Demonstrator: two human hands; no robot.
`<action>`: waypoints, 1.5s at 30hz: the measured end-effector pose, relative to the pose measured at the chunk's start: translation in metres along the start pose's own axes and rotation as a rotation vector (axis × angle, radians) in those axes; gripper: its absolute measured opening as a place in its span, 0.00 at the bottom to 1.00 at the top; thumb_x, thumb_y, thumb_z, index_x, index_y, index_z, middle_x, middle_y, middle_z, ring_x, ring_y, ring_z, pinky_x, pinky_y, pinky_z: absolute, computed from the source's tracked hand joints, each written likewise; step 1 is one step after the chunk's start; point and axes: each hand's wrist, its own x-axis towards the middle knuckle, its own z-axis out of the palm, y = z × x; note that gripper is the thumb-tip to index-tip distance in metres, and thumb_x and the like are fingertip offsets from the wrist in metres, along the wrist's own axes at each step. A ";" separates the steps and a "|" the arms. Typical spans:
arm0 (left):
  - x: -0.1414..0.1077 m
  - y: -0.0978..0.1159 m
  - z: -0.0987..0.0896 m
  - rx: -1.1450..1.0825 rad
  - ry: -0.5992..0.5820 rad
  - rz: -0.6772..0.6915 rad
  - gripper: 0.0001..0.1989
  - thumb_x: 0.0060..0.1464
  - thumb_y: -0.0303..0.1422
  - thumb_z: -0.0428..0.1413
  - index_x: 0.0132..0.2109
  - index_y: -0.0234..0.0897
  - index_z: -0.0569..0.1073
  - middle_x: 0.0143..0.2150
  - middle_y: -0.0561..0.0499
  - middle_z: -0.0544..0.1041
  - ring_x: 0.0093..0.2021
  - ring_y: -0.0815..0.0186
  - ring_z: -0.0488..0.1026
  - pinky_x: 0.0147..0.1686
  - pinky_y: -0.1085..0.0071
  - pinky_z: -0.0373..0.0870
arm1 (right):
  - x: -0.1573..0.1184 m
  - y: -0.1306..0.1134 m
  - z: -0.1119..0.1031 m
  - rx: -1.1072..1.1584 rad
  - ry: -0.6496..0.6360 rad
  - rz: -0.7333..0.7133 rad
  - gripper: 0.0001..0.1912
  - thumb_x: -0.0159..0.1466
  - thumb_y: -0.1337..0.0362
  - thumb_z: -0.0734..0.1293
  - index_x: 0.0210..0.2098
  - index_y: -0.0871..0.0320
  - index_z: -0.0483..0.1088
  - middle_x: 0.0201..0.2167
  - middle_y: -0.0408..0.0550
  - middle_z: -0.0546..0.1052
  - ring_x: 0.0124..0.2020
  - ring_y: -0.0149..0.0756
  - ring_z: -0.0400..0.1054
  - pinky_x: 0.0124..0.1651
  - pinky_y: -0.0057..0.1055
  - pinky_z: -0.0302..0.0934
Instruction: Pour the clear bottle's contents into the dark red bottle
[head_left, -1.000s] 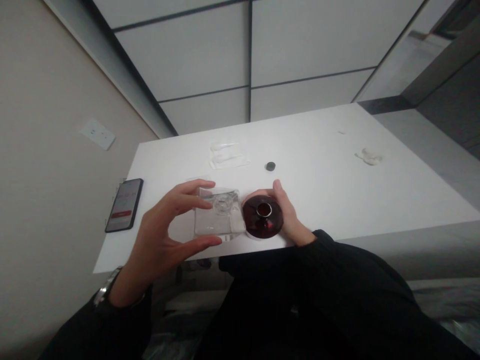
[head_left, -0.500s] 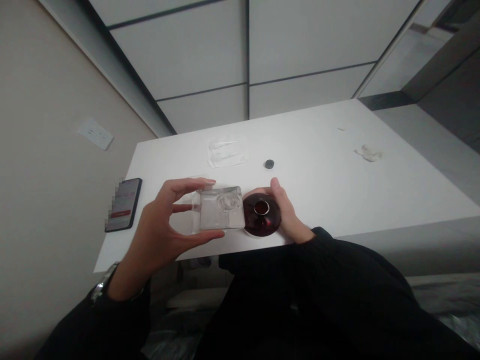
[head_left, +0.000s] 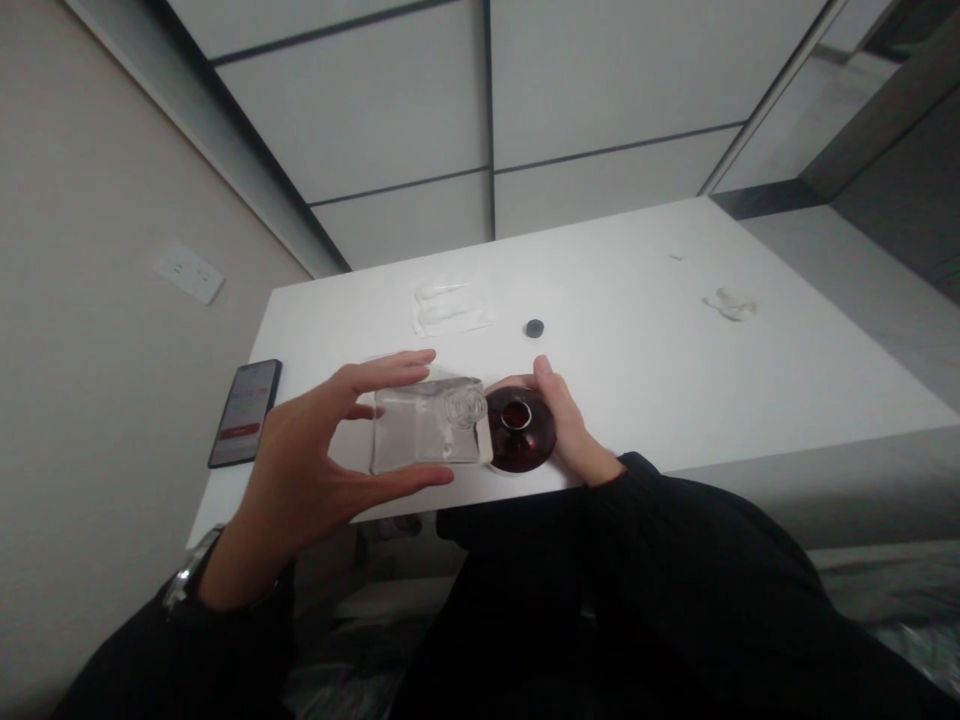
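A clear, square glass bottle point(head_left: 416, 425) is gripped between the thumb and fingers of my left hand point(head_left: 315, 450). It is tilted, with its round threaded neck toward the right. Beside it, my right hand point(head_left: 574, 425) holds a dark red, rounded bottle point(head_left: 519, 445) whose round mouth is uncovered and faces up. The right fingers behind this bottle are mostly hidden. In the picture the two bottles meet edge to edge; whether they touch I cannot tell. Past the right hand, a small dark round cap point(head_left: 534, 328) lies on the white table point(head_left: 615, 290).
A phone point(head_left: 245, 412) with a lit screen lies at the table's left edge. Clear plastic packaging point(head_left: 451, 307) is near the far side, and a crumpled whitish piece point(head_left: 731, 303) lies to the right. A wall socket point(head_left: 190, 272) is at left, with panelled doors point(head_left: 405, 120) behind.
My left hand has tilted the clear bottle further and shifted slightly left, so its neck shows nearer the red bottle. My right hand keeps its hold; the whole view has drifted a little.
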 end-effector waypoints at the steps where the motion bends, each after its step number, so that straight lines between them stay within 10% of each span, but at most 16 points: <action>1: 0.001 0.001 0.000 0.005 -0.003 0.010 0.34 0.49 0.45 0.74 0.61 0.55 0.75 0.62 0.53 0.81 0.60 0.51 0.80 0.42 0.65 0.87 | 0.000 0.000 0.000 0.001 -0.002 -0.002 0.46 0.62 0.23 0.54 0.29 0.56 0.82 0.27 0.49 0.82 0.31 0.40 0.75 0.44 0.38 0.68; 11: 0.018 0.012 -0.008 0.142 -0.069 0.225 0.27 0.54 0.44 0.71 0.60 0.51 0.78 0.63 0.50 0.80 0.58 0.55 0.81 0.62 0.57 0.79 | -0.001 0.000 0.000 -0.007 0.007 -0.022 0.44 0.63 0.24 0.55 0.30 0.55 0.82 0.28 0.50 0.83 0.31 0.40 0.76 0.42 0.39 0.69; 25: 0.025 0.022 -0.011 0.151 -0.106 0.105 0.27 0.52 0.54 0.69 0.56 0.52 0.76 0.61 0.53 0.81 0.56 0.53 0.82 0.45 0.62 0.85 | -0.001 -0.003 0.000 0.006 0.002 -0.011 0.44 0.61 0.22 0.57 0.30 0.56 0.83 0.26 0.49 0.82 0.28 0.38 0.73 0.39 0.38 0.67; 45: 0.038 0.032 -0.019 0.199 -0.180 0.132 0.24 0.53 0.57 0.67 0.52 0.53 0.77 0.59 0.60 0.82 0.57 0.56 0.82 0.60 0.62 0.81 | -0.002 -0.003 0.001 0.022 -0.012 -0.017 0.44 0.62 0.23 0.57 0.30 0.56 0.82 0.27 0.50 0.82 0.29 0.39 0.74 0.41 0.38 0.67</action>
